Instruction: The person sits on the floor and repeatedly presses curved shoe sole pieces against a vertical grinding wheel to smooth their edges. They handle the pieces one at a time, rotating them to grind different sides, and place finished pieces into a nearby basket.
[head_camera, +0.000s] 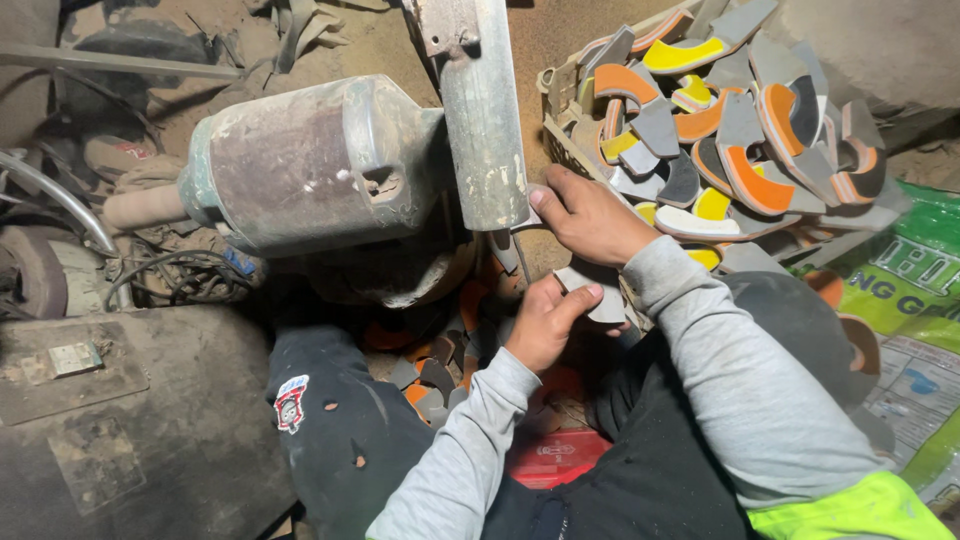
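Left hand fingers closed around grey sole piece; right hand fingertips hidden behind machine column.

We have one view only — a head-worn camera looking steeply down from close above the lap. The grinding machine fills ten to twelve o'clock, the basket of curved foam pieces sits at one to two o'clock — both near the lens.
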